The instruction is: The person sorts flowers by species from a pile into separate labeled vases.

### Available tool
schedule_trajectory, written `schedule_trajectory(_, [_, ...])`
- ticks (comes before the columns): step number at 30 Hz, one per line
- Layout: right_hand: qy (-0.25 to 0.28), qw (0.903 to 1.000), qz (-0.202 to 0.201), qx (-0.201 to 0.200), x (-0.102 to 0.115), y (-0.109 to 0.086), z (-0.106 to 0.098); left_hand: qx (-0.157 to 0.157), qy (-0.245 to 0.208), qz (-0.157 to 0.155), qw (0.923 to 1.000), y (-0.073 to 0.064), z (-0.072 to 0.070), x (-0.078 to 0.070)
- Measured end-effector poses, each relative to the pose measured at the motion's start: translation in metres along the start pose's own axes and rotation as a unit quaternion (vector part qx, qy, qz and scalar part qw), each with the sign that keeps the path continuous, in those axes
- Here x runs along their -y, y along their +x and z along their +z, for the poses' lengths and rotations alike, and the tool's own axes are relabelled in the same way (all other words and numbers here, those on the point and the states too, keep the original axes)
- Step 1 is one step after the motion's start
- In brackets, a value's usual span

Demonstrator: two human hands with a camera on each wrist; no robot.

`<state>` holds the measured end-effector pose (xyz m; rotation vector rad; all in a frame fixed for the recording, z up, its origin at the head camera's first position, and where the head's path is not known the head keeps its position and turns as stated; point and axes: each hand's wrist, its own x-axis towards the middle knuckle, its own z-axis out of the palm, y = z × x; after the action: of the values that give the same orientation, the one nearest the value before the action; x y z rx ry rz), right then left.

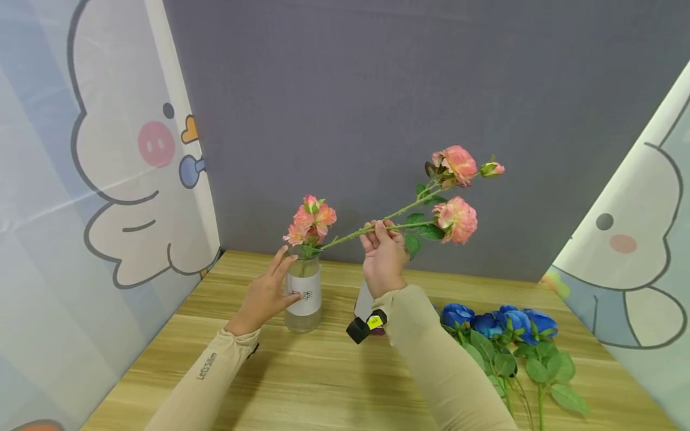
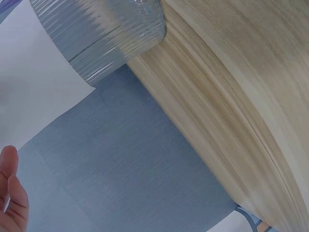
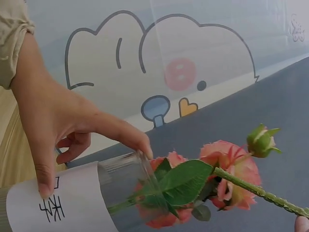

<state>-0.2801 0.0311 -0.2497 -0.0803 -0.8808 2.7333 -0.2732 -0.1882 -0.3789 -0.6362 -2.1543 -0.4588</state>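
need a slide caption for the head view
Right hand holding a pink-flowered stem angled toward pink flowers in a labelled jar, left hand beside it.

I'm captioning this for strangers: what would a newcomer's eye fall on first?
Probably the green-stemmed spray of pink blooms in the right hand, against the dark grey backdrop. Next, left of it, the clear cylindrical vase with more pink flowers; then the blue, green-leaved roses at lower right on the wood-grain table.
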Motion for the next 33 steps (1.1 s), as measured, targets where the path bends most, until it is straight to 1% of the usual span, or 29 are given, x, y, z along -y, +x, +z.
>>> schedule_trajectory(10, [-0.012, 0.9999, 0.006, 0.003, -0.021, -0.007, 0.01, -0.001, 0.0, -0.004, 1.0, -0.001, 0.0, 0.0])
schedule_trajectory(19, [-0.022, 0.9997, 0.003, 0.012, -0.03, -0.015, 0.02, 0.011, -0.004, -0.011, 0.9999, 0.0, -0.002, -0.001])
schedule_trajectory(23, [-0.027, 0.9996, 0.007, 0.007, -0.034, -0.018, 0.024, 0.01, 0.002, -0.013, 0.9999, 0.001, -0.002, -0.002])
schedule_trajectory(26, [-0.036, 0.9993, 0.007, -0.005, -0.037, -0.019, 0.026, 0.009, 0.005, -0.015, 0.9998, 0.001, -0.002, -0.002])
schedule_trajectory(33, [-0.048, 0.9984, -0.016, -0.024, -0.041, -0.014, 0.023, 0.011, 0.006, -0.017, 0.9998, 0.002, -0.002, -0.007])
